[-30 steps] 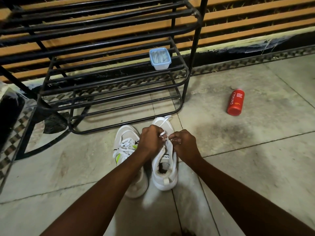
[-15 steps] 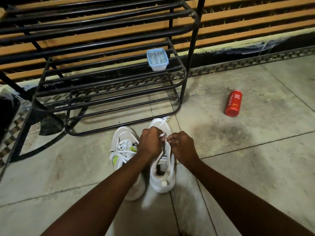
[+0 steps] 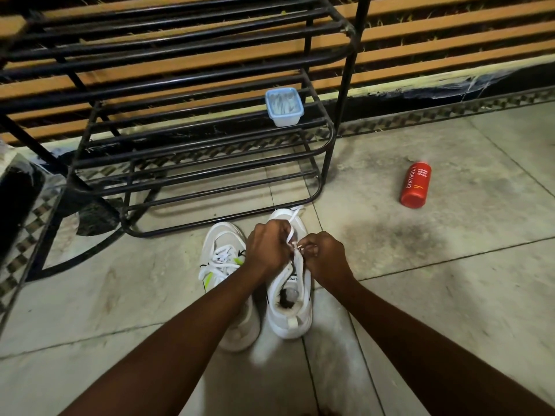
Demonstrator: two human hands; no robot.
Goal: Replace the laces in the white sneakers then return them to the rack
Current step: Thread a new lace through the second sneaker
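The laced sneaker (image 3: 223, 265) looks done. The left hand (image 3: 265, 250) and right hand (image 3: 326, 256) pinch the white lace (image 3: 290, 232) on the other sneaker (image 3: 289, 310). The rack (image 3: 210, 151) comes last.

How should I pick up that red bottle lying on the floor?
Grip the red bottle round its middle, reaching down from above, fingers on its two long sides. It lies flat on the floor, so both sides are open.

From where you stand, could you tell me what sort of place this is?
Probably a home entryway or porch: a black metal shoe rack on a tiled floor, white sneakers before it, slatted wall behind.
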